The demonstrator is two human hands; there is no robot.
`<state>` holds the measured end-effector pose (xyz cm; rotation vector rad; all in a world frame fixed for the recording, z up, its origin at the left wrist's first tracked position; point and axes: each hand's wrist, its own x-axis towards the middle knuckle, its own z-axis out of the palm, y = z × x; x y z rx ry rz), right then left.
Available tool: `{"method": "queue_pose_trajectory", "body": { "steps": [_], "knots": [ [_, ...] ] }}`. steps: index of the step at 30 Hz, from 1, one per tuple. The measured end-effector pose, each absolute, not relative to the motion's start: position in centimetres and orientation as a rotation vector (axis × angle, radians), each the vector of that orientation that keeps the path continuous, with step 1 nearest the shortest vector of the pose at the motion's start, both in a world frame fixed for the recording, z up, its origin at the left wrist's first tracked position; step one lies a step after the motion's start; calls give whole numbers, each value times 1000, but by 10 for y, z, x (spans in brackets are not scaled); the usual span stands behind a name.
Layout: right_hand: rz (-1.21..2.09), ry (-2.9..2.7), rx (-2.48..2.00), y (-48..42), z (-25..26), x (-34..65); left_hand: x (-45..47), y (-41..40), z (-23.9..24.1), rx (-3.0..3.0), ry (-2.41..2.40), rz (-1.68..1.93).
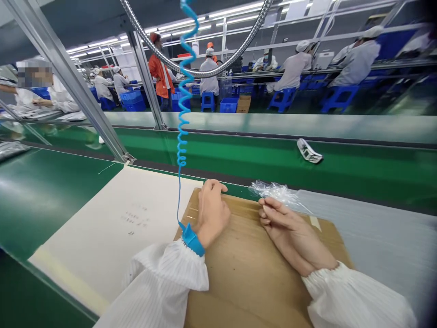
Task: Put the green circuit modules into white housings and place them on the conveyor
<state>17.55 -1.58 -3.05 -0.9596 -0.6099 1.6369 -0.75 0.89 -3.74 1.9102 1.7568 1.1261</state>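
Observation:
A brown cardboard sheet (246, 269) lies on the bench in front of me. My left hand (212, 210) rests on its far left edge, fingers curled into a loose fist with nothing visible in them. A blue wrist strap (192, 239) with a coiled blue cord (184, 100) rising upward circles that wrist. My right hand (290, 232) lies on the cardboard with fingers curled and pressed together beside a crumpled clear plastic bag (278, 191) at the sheet's far edge. Whether the fingertips pinch the bag is unclear.
A white sheet (112, 228) with faint print lies left of the cardboard. A stack of clear film (375, 237) lies to the right. A small white packet (309, 151) sits on the green conveyor belt (239, 155). Metal frame posts (68, 82) stand left. Workers sit beyond.

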Motion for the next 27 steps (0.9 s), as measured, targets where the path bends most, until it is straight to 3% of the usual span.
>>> {"method": "queue_pose_trajectory", "body": {
  "steps": [21, 27],
  "knots": [
    [1590, -655, -932, -16, -38, 172, -4, 10, -40, 1871, 1662, 1334],
    [1470, -1135, -1206, 16, -40, 209, -2, 10, -40, 1768, 1632, 1330]
  ]
}}
